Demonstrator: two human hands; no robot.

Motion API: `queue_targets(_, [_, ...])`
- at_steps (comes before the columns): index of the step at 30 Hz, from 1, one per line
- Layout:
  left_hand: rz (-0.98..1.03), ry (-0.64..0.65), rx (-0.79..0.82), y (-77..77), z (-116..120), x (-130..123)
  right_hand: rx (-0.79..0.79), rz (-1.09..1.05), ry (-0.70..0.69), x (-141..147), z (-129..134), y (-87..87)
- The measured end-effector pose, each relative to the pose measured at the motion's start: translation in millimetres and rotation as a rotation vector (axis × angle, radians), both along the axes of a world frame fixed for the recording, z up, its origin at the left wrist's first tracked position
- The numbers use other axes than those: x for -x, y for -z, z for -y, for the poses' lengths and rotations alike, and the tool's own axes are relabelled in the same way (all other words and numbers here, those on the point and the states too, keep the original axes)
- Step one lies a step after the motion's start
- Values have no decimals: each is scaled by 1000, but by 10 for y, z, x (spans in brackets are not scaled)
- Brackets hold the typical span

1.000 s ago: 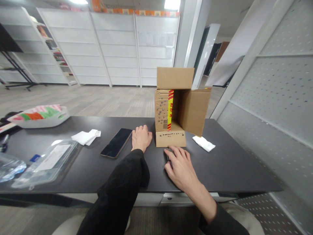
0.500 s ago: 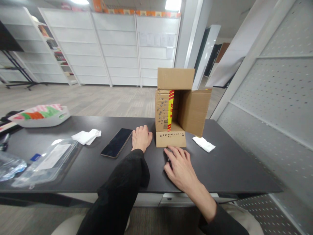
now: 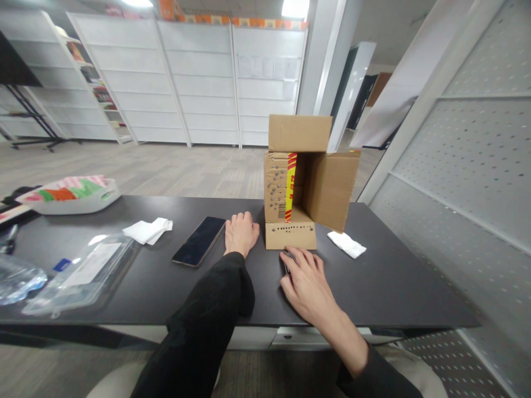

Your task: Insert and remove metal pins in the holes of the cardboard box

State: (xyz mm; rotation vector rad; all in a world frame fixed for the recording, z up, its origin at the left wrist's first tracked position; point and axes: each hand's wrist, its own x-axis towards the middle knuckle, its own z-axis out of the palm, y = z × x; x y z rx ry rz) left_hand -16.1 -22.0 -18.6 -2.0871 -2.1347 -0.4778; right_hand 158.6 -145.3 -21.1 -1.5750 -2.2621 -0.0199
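Observation:
On the dark table (image 3: 390,276) stands an open cardboard box (image 3: 275,193), its flaps spread and a yellow-and-red tape strip down its front. My right hand (image 3: 306,282) rests just in front of the lower flap, fingers curled over a small dark ribbed object (image 3: 288,261) that is mostly covered. Left of the box, my left hand (image 3: 241,232) lies on the table with its fingers bent under, close to the right edge of a black phone (image 3: 199,241). Whether anything is beneath those fingers is hidden.
Folded white tissues (image 3: 148,231) lie left of the phone, another tissue (image 3: 347,244) right of the box. A clear plastic case (image 3: 89,271), a plastic bottle (image 3: 19,281) and a white basket (image 3: 83,205) occupy the left side. A perforated panel (image 3: 468,166) borders the right.
The whole view has shifted very slightly. Both hands, the box and the other objects keep the same places relative to one another.

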Motion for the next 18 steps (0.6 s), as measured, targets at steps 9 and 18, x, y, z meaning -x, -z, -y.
queue_targets(9, [6, -6, 15, -14, 8, -6, -27, -22, -10, 9, 5, -1])
queue_targets(18, [0, 0, 2, -16, 11, -2, -33, -36, -37, 2, 4, 11])
